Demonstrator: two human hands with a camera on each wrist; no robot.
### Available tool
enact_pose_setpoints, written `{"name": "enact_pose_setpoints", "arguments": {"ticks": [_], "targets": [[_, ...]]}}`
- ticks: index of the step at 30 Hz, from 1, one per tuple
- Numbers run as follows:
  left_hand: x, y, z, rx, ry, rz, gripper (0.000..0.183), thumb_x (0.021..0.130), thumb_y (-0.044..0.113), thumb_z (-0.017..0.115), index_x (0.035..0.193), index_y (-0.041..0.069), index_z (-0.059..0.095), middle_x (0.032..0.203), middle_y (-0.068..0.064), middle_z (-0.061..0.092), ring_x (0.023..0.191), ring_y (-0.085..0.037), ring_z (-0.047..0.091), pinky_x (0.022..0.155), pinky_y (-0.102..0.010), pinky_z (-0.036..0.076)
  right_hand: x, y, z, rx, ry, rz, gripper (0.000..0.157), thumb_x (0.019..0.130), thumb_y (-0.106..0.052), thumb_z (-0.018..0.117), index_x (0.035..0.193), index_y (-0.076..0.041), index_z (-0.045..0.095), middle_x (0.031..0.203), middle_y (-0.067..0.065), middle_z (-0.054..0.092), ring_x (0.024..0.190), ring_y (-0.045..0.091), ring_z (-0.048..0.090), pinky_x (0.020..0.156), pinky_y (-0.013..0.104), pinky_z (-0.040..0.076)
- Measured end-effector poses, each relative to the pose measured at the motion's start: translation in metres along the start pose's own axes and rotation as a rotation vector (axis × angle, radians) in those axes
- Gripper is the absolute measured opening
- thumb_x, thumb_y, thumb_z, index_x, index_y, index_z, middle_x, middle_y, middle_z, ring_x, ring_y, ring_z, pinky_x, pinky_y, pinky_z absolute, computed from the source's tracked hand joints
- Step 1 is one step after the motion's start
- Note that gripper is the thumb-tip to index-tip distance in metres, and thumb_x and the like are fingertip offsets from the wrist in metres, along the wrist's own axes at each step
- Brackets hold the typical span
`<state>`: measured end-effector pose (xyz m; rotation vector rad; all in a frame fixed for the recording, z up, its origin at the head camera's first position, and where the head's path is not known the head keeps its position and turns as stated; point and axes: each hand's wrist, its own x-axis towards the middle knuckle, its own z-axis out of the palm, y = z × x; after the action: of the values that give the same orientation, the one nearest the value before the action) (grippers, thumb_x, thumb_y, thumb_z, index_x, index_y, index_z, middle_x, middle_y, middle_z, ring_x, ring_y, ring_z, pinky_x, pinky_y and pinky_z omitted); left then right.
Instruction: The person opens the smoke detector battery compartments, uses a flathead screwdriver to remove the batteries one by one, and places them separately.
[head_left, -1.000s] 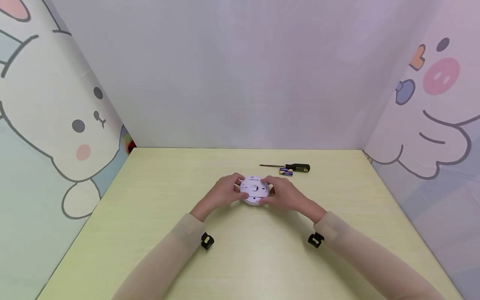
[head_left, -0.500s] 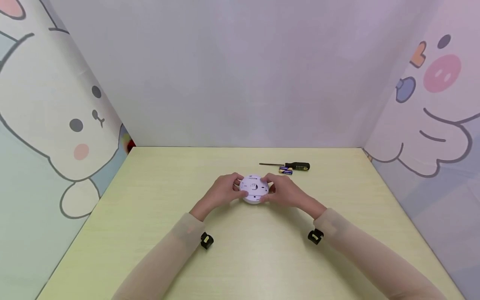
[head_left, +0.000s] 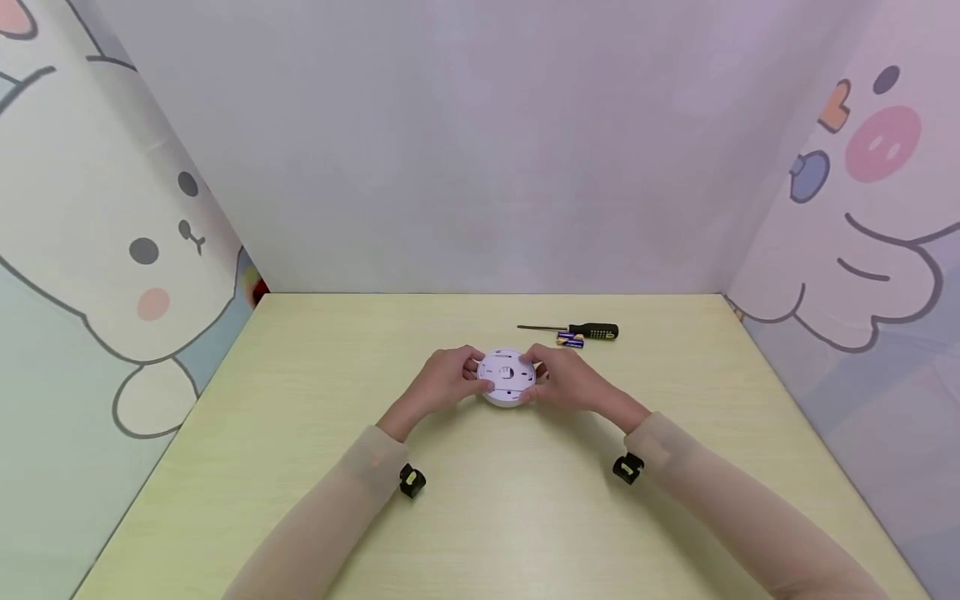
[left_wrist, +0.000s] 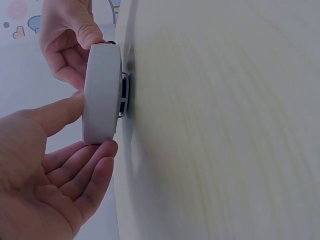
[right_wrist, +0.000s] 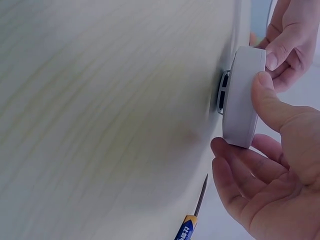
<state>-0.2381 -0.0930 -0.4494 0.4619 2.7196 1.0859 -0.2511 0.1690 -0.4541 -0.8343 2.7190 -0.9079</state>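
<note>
A white round smoke detector (head_left: 507, 374) is held between both hands over the middle of the table. Its flat back plate, with slots and a central hole, faces up in the head view. On its underside, the raised vented part (left_wrist: 124, 95) lies close over the table in the left wrist view. My left hand (head_left: 446, 380) grips the left side, thumb on the upper face and fingers under the rim. Opposite it, my right hand (head_left: 564, 380) pinches the right side in the same way, its thumb (right_wrist: 265, 92) at the plate's edge.
Behind the right hand lies a screwdriver (head_left: 594, 331) with a black handle, its shaft pointing left. Several blue-and-gold batteries (head_left: 571, 341) lie against it. The pale wooden table (head_left: 360, 333) ends at a hanging white cloth (head_left: 480, 167), with cartoon-printed cloths on both sides.
Both hands keep their grip on the smoke detector and have barely moved. The marks on its back plate have shifted slightly, and the whole head view has drifted a little.
</note>
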Motion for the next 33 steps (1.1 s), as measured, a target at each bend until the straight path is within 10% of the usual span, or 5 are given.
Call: {"name": "enact_pose_setpoints", "arguments": {"ticks": [24,33], "targets": [[-0.002,-0.007,-0.001,0.005,0.020,-0.027,0.064,0.093,0.041,0.084,0.142,0.008,0.061,0.128,-0.008,0.071,0.110,-0.022,0.069,0.094,-0.041,0.059,0.001,0.005,-0.020,-0.098,-0.042,-0.091,0.076,0.089,-0.041,0.088,0.152,-0.011,0.056,0.150,0.009,0.061,0.122,0.032,0.067,0.106,0.053,0.051],[0.000,-0.020,-0.021,0.123,0.045,0.182,0.075,0.088,0.035,0.090,0.150,0.013,0.055,0.145,-0.007,0.062,0.128,-0.025,0.062,0.107,-0.043,0.053,-0.005,0.012,-0.037,-0.241,0.030,-0.252,0.062,0.087,-0.023,0.090,0.141,-0.010,0.063,0.140,0.005,0.062,0.134,0.028,0.056,0.113,0.049,0.048]]}}
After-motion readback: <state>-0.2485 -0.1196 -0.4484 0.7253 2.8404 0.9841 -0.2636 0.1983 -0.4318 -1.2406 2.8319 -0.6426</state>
